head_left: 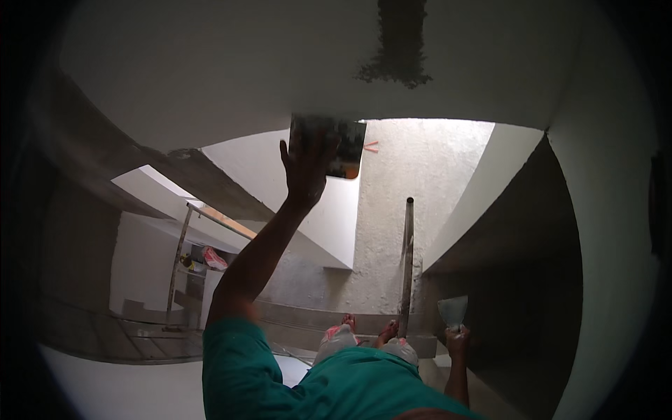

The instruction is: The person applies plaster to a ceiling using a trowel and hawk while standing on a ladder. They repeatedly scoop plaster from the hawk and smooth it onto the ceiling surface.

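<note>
My left hand (308,164) is raised at the end of an outstretched arm and grips a broad, flat plastering blade (348,150). The blade is shiny and roughly square, and it sits at the lower edge of a pale plastered surface (231,84). Shadow hides how some of the fingers wrap round it. Low on the right, my right hand (458,341) is closed on the handle of a putty knife (453,310), whose wide blade points upward. A dark, ragged-edged patch (402,45) shows on the pale surface above.
An upright metal pole (408,259) stands in front of my bare feet (388,330), which rest on a plank-like ledge (294,318). At left is a metal frame (180,255) with a red-and-white bag (213,259) near it. A white wall (616,280) curves along the right.
</note>
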Demonstrator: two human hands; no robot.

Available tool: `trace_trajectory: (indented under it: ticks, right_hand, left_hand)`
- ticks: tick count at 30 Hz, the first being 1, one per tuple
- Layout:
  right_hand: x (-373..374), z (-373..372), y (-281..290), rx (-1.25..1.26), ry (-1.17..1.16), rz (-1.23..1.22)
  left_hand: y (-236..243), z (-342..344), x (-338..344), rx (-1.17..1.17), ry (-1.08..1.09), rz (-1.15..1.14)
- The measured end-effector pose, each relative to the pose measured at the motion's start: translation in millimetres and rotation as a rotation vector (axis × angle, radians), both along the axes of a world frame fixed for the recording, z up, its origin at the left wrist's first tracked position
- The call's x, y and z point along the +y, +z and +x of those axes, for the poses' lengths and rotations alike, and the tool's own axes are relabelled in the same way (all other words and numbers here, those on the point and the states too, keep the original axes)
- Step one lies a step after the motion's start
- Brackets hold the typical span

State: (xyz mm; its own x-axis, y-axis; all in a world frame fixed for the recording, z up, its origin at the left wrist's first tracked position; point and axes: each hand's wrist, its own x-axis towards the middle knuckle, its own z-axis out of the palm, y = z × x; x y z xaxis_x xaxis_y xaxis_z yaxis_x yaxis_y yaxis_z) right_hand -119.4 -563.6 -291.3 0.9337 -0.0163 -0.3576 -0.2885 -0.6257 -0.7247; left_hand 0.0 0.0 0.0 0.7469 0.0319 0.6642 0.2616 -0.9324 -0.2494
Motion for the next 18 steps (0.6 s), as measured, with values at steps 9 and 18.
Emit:
trace_trajectory:
  ticks: [9,18]
  right_hand:
    - [93,21,-91,-0.324,0.108,0.210]
    - [74,0,-69,-0.174,0.053,0.216]
  left_hand:
    - [310,-17,61,-0.375,0.106,0.388]
    - [569,63,72,-0.731,0.017,0.631]
